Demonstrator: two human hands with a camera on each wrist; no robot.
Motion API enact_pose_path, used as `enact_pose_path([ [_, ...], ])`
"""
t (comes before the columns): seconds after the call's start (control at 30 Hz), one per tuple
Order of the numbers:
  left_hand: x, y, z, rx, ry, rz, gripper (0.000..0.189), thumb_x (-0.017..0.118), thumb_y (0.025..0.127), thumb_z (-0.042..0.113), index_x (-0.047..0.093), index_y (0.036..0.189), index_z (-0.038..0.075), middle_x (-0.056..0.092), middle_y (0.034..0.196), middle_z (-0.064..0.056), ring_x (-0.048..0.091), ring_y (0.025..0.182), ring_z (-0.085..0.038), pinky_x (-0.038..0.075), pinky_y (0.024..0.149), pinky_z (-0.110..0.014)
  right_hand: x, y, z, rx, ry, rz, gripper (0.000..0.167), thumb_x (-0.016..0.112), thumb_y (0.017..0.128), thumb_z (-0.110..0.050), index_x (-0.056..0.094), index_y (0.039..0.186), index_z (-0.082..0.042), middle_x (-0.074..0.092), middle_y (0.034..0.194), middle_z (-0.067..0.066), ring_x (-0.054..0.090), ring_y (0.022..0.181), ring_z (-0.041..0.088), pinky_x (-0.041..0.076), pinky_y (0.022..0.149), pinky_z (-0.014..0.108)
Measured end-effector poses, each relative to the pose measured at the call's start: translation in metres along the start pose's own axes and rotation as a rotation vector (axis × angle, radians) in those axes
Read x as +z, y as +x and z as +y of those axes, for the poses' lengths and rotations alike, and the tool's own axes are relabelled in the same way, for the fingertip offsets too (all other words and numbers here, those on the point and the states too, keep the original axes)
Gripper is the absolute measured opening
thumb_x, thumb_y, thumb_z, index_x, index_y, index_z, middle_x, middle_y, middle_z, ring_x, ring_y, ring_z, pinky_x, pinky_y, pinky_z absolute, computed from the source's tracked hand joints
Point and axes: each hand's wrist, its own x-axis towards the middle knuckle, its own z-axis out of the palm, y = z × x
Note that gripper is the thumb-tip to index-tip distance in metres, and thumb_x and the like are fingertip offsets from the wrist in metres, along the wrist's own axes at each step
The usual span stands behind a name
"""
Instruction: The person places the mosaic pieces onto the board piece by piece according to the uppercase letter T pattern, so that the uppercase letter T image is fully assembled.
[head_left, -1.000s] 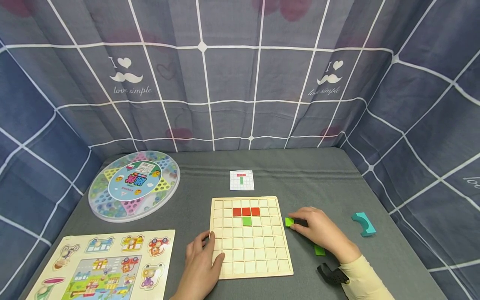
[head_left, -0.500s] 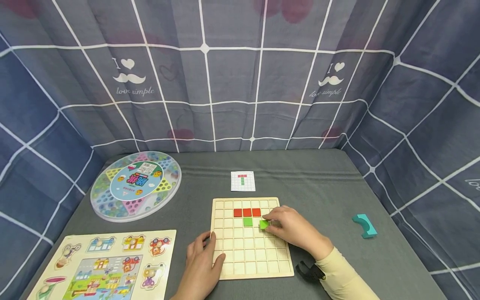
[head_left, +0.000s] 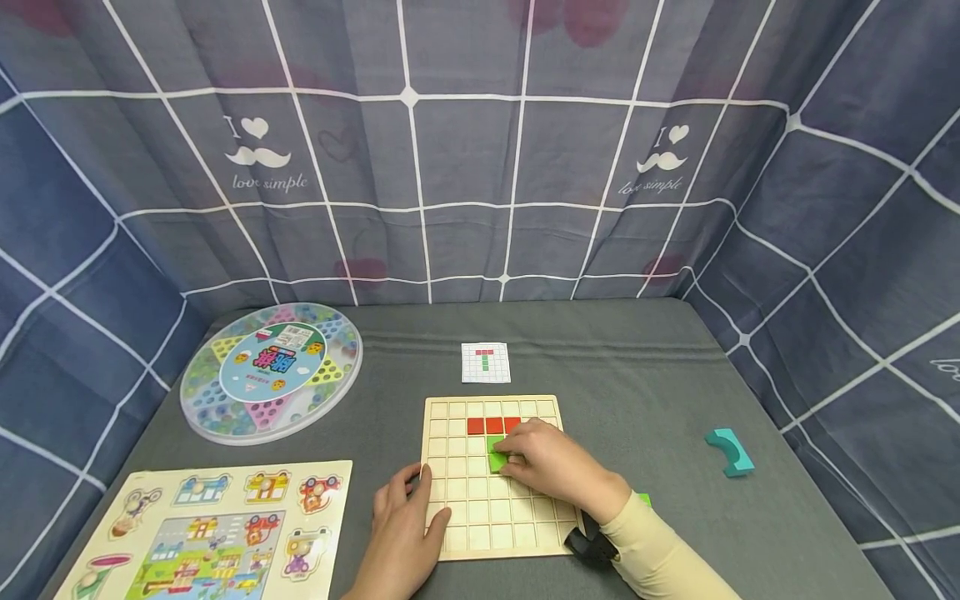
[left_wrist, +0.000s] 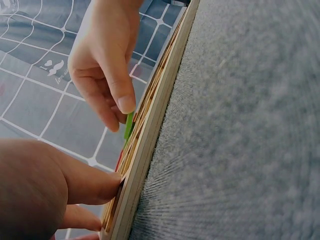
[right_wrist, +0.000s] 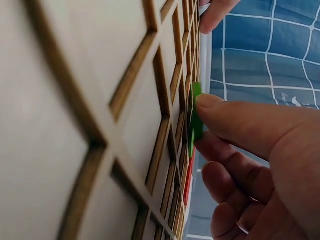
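A pale wooden grid board (head_left: 457,492) lies flat on the grey cloth. Three red square tiles (head_left: 476,427) form a row near its far side, and a green tile (head_left: 492,442) sits below the middle one. My right hand (head_left: 558,462) pinches another green tile (head_left: 497,463) between thumb and fingers at the cell below that. In the right wrist view this pinched tile (right_wrist: 197,112) stands tilted at the board's surface. My left hand (head_left: 405,529) rests at the board's left edge, its thumb on the board. A further green tile (head_left: 645,499) is mostly hidden behind the right wrist.
Beyond the board lies a small card (head_left: 485,375) printed with a red and green T. A teal arch block (head_left: 731,453) is at the right. At the left are a round game box (head_left: 345,383) and a picture puzzle board (head_left: 341,492). Grid-patterned curtains (head_left: 465,167) surround the table.
My right hand has carried a green tile leftward from beside the board to the cell below the placed green tile. The left hand stays at the board's edge.
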Motion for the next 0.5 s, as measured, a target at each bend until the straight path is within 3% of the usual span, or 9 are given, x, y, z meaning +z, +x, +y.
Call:
enact_pose_path([
  [0.5,0.0000,-0.0001,-0.0006,0.011,0.000,-0.002,0.058,0.075,0.088,0.016,0.054,0.135,-0.010,0.043,0.141,-0.025,0.040,0.118,-0.040,0.040,0.090,-0.055,-0.0007,-0.0011,-0.0019,0.004,0.007,0.010,0.025,0.081,0.082,-0.018,0.077,0.106,-0.012,0.070,0.096,-0.004,0.061,0.088,0.010,0.049,0.082,0.029],
])
